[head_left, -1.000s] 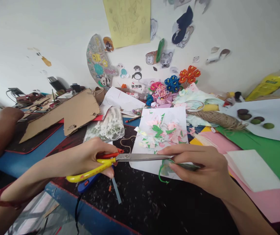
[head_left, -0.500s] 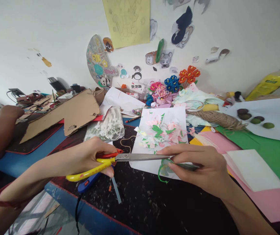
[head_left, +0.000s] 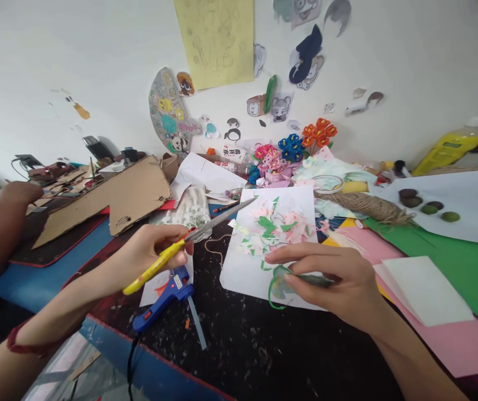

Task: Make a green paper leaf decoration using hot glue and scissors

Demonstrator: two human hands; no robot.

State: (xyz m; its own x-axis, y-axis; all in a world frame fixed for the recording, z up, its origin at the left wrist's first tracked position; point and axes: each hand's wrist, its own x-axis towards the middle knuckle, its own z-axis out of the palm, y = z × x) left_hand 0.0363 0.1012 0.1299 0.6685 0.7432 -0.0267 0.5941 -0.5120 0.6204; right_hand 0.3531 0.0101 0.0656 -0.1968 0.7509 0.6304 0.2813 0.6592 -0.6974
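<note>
My left hand (head_left: 167,245) is closed around the handles of a pair of scissors (head_left: 159,267) with yellow and red grips. The blades look closed together and point up and to the right, clear of my other hand. Between the thumb and fingers of my right hand (head_left: 339,275) is a small translucent piece with a green curled strip (head_left: 279,281); its far end is hidden by the fingers. Below and behind that hand lies a white sheet of paper (head_left: 239,273), strewn with green, pink and pale paper scraps (head_left: 272,225). A blue glue gun (head_left: 166,301) rests under my left hand, a clear stick protruding from it.
Cut cardboard (head_left: 138,189) and a bag of white cords (head_left: 193,209) lie at left, near another person's arm (head_left: 9,228). Twine (head_left: 360,206), coloured sheets (head_left: 443,345) and folded white paper (head_left: 429,289) are at right. Bead flowers (head_left: 291,147) stand by the wall.
The scissors have swung away from my right hand, their tips now higher and pointing up and right. My left hand has risen slightly, uncovering the glue gun. My right hand keeps its hold.
</note>
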